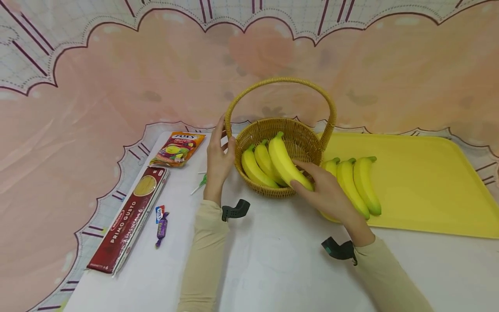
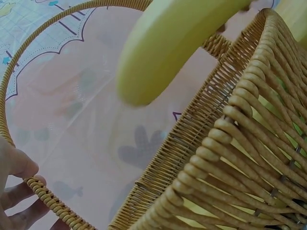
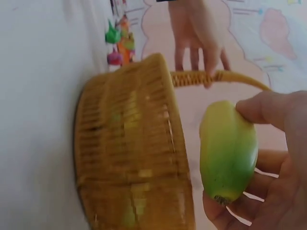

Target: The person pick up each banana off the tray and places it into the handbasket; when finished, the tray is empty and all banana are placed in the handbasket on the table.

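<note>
A woven basket (image 1: 300, 134) with a tall arched handle (image 1: 282, 79) stands at the table's far side, two bananas (image 1: 255, 169) lying in it. My left hand (image 1: 219, 160) grips the handle's left foot, thumb on one side and fingers on the other, as the left wrist view shows. Above the basket's right front rim, my right hand (image 1: 325, 190) holds a yellow banana (image 1: 286, 162) between thumb and fingers. Its greenish tip (image 3: 228, 167) faces the right wrist camera. To the right, several more bananas (image 1: 366, 186) rest on a yellow tray (image 1: 421, 182), partly covered by the right hand.
Left of the basket lie an orange sweets bag (image 1: 177, 149), a long dark red spaghetti pack (image 1: 130, 221), a purple wrapped candy (image 1: 161, 229) beside a small blue-and-white one (image 1: 159, 214), and a green lollipop (image 1: 202, 181). A patterned cloth (image 1: 187, 78) hangs behind the white table (image 1: 273, 260).
</note>
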### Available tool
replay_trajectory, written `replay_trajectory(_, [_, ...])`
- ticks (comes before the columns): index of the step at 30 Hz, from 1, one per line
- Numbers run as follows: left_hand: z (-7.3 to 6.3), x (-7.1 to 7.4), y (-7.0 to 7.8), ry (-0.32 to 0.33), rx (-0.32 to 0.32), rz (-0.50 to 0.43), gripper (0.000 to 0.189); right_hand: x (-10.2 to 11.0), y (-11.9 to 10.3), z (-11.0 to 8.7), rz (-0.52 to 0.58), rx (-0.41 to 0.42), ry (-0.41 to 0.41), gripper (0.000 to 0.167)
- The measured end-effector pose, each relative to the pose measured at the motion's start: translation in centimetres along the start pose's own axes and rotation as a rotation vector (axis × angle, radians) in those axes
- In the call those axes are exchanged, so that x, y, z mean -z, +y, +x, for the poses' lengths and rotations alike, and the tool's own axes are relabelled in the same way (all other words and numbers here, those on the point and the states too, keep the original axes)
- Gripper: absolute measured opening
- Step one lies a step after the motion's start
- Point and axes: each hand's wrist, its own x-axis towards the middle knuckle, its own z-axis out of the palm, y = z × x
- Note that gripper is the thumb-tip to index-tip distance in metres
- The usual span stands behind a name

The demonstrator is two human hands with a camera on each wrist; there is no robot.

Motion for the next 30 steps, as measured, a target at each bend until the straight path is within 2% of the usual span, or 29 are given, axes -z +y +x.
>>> replay_trajectory(8, [-0.1, 0.0, 0.1, 0.001, -0.005, -0.02, 0.058, -2.4, -1.6, 4.2, -0.023, 0.031, -0.028, 0.056])
replay_trajectory(13, [-0.2, 0.0, 0.2, -0.007, -0.012, -0.025, 0.058, -4.0, -1.9, 5.9, -0.062, 0.009, -0.071, 0.057])
replay_trajectory(21, [-0.2, 0.0, 0.4, 0.0, -0.02, -0.006, 0.059, -5.8, -2.4, 7.0, -0.094, 0.015, -0.145, 0.058])
replay_trajectory(30, [-0.2, 0.1, 0.1, 0.002, -0.021, -0.003, 0.058, -6.2, -2.1, 6.9, -0.086, 0.04, -0.141, 0.058])
